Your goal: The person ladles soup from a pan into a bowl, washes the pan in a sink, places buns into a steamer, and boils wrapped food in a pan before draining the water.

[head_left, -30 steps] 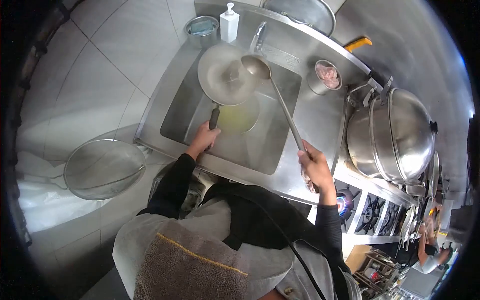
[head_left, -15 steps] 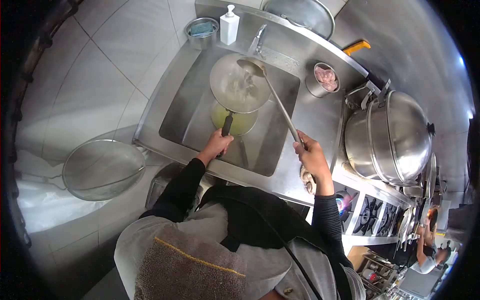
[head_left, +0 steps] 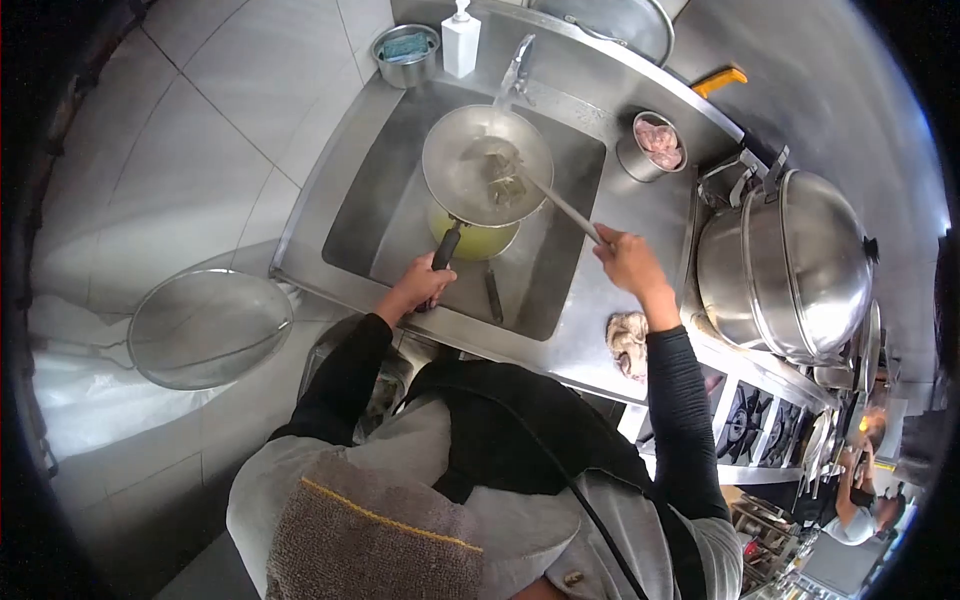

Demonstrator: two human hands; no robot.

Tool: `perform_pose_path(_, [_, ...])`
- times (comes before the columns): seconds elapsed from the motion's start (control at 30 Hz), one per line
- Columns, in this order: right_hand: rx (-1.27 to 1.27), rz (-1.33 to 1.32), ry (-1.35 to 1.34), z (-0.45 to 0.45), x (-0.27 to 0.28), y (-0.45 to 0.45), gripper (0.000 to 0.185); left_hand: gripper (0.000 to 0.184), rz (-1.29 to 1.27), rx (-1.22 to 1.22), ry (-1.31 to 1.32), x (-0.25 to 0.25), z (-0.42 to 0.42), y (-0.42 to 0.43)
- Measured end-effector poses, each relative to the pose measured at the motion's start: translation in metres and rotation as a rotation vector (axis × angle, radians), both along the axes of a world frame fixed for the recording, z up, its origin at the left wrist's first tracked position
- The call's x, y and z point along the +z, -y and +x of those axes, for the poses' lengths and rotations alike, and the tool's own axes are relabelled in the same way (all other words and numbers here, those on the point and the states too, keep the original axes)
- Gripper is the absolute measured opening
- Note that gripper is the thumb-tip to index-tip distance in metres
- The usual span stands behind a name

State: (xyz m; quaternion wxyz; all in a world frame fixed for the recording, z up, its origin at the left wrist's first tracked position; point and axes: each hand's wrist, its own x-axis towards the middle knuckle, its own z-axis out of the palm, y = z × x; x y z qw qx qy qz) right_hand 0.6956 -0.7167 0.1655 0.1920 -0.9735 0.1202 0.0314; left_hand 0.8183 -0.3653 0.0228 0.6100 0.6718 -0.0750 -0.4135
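Closed around the black handle of a round metal pan (head_left: pixel 446 145), my left hand (head_left: pixel 422 284) is at the sink's front edge. Water runs from the tap (head_left: pixel 518 65) into the pan, over something dark and blurred. My right hand (head_left: pixel 632 265) grips the long handle of a ladle (head_left: pixel 566 209); its bowl end is down inside the pan. Partly hidden under the pan is a yellow-green container (head_left: pixel 482 244) in the sink (head_left: pixel 378 180). A dark, narrow object (head_left: pixel 493 297) lies on the sink floor.
A metal cup of pinkish meat (head_left: pixel 657 145) and a crumpled cloth (head_left: pixel 627 345) are on the right counter. A domed pot (head_left: pixel 800 265) stands beyond. A soap bottle (head_left: pixel 460 42) is behind the sink, a large strainer (head_left: pixel 210 330) at left. Another person (head_left: pixel 855 515) works far right.
The ladle has come down from the pan's far rim into its middle, and my right hand has moved up toward the sink. Water now pours from the tap into the pan.
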Motion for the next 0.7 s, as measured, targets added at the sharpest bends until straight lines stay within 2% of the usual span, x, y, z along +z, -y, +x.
perform_pose_path(0.13, [-0.04,-0.009,0.009,0.006,-0.001,0.005,0.044,0.019,0.05,-0.05,0.034,0.002,-0.002,-0.002])
perform_pose_path(0.23, [0.059,0.058,-0.008,-0.004,0.001,0.012,0.045,0.02,0.03,-0.023,0.008,0.0,0.001,0.0])
perform_pose_path(0.33, [-0.037,0.101,-0.041,0.001,0.002,0.013,0.044,0.019,0.033,-0.063,0.042,-0.002,0.002,0.001])
perform_pose_path(0.43, [-0.023,0.132,0.029,0.006,-0.006,0.006,0.043,0.019,0.031,-0.053,0.045,0.006,0.001,0.0])
perform_pose_path(0.53, [0.008,0.117,-0.04,-0.005,0.016,0.016,0.041,0.019,0.015,-0.027,0.02,0.002,0.0,0.001])
perform_pose_path(0.63, [-0.08,0.059,0.125,-0.022,0.016,0.009,0.042,0.019,0.009,0.015,0.024,-0.005,-0.001,-0.001])
perform_pose_path(0.7, [-0.134,0.116,0.147,-0.041,0.021,0.003,0.043,0.019,0.04,0.041,0.072,-0.009,0.003,-0.004])
